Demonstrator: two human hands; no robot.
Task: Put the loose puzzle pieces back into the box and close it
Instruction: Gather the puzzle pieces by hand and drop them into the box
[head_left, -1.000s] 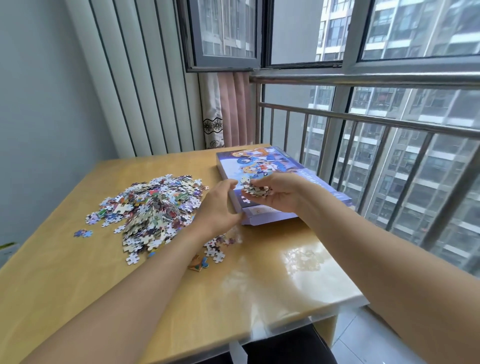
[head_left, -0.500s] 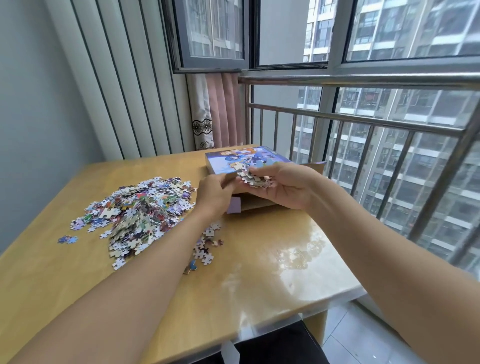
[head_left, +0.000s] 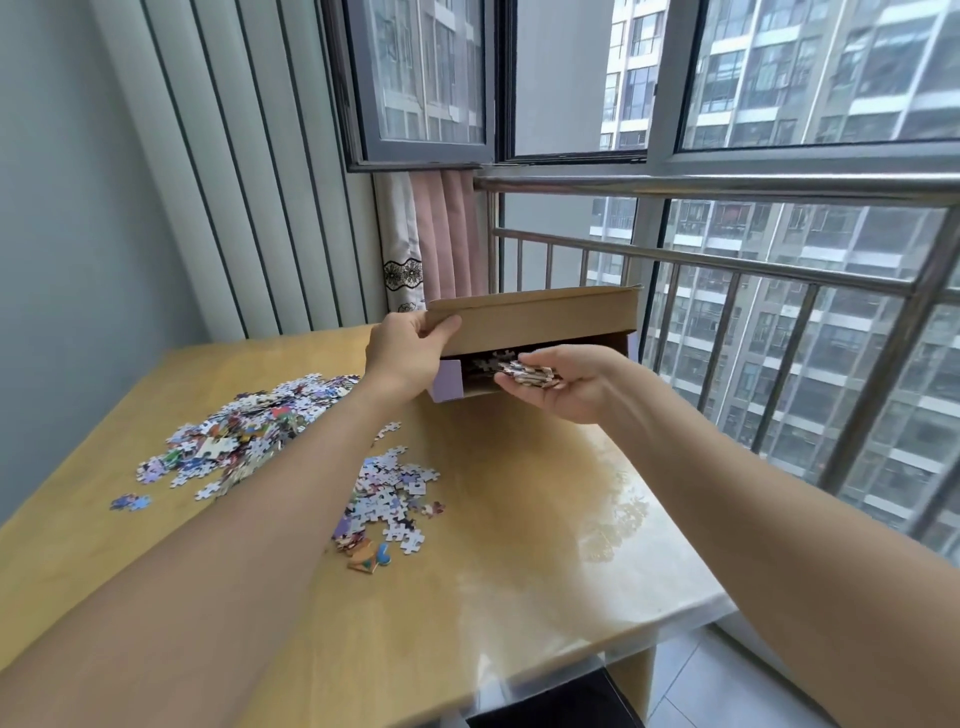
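Note:
The puzzle box (head_left: 452, 387) sits at the far side of the wooden table, its brown cardboard lid (head_left: 540, 317) raised and tilted up. My left hand (head_left: 405, 348) grips the lid's left front corner. My right hand (head_left: 561, 384) is palm up at the box's open mouth, cupping a handful of puzzle pieces (head_left: 530, 373). A few pieces show inside the box. A large heap of loose pieces (head_left: 249, 431) lies on the left of the table. A smaller cluster of pieces (head_left: 389, 499) lies nearer me, between my forearms.
The wooden table (head_left: 519, 545) has a glossy top, with its right edge close to a metal railing (head_left: 727, 270) and windows. A pink curtain (head_left: 441, 234) hangs behind the box. A stray pair of pieces (head_left: 130, 502) lies at the far left.
My left hand has lifted the box lid from flat to tilted open. My right hand, still holding pieces, has moved to the box's opening.

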